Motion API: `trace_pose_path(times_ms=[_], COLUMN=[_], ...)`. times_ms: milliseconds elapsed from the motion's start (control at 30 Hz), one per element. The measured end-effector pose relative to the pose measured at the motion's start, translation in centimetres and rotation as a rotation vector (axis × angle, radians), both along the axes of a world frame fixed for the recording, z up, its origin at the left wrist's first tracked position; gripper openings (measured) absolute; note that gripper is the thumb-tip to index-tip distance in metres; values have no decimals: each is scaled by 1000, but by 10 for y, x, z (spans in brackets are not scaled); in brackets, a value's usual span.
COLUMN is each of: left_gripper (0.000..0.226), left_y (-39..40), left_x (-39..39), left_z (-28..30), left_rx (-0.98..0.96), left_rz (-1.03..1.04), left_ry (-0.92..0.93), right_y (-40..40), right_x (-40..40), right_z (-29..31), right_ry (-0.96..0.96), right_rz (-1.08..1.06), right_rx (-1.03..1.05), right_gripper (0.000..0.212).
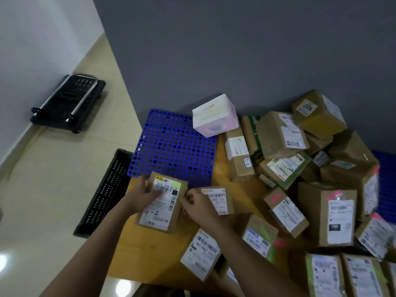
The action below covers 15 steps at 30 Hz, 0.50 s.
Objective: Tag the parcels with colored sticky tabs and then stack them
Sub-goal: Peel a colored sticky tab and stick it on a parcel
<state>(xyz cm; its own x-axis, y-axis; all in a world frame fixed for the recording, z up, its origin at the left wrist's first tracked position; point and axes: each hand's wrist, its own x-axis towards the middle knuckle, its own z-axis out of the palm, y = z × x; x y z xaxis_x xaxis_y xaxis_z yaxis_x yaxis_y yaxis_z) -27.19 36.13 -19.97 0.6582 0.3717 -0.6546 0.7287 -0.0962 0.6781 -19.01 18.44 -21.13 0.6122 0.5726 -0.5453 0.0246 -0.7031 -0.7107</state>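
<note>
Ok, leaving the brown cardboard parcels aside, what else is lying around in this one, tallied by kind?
Blue perforated panels: 2 (the right one mostly hidden by parcels)
Black perforated crate: 1
Black folded trolley: 1
White and pink box: 1
Total: 5

We are in a parcel sorting room: labelled cardboard parcels (pixel 327 213) heaped on blue plastic pallets (pixel 171 146), a folded hand trolley (pixel 68 101) on the tiled floor (pixel 53 179).
</note>
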Motion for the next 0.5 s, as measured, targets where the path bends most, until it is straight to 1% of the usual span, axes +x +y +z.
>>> trace_pose_path(times_ms=[67,100,133,200,233,267,300,367,400,433,500], left_gripper=[81,83,86,90,91,90,86,68,58,50,45], left_y=[-4,-5,-5,-8,-11,-15,-19,-24,-25,-26,-27], left_x=[-10,-14,-17,-17,-16,-15,-13,-6,-3,1,13], left_z=[-14,-22,-27,-34,-35,-32,-31,-29,-29,-30,-29], left_rx=[39,73,111,204,275,357,441,565,585,590,603], left_rz=[-135,-189,-225,-252,-268,-303,-350,-412,-417,-415,-404], left_ry=[123,180,216,215,188,161,134,99,100,101,85], right_y=[-3,-5,-8,-16,-22,-26,-32,-41,-45,-49,-55], right_x=[-5,-6,-5,1,7,11,17,25,27,28,28], right_z=[-7,-7,-7,-10,-12,-14,-15,-17,-19,-19,-20], right_ry=[-2,-46,-134,-425,-584,-685,-690,-529,-463,-442,-472], right_rz=[33,56,71,56,59,90,151,254,278,297,347], right_rx=[-38,-58,-81,-135,-166,-204,-259,-332,-335,-313,-245], right_gripper=[23,21,20,21,26,37,48,59,58,55,48])
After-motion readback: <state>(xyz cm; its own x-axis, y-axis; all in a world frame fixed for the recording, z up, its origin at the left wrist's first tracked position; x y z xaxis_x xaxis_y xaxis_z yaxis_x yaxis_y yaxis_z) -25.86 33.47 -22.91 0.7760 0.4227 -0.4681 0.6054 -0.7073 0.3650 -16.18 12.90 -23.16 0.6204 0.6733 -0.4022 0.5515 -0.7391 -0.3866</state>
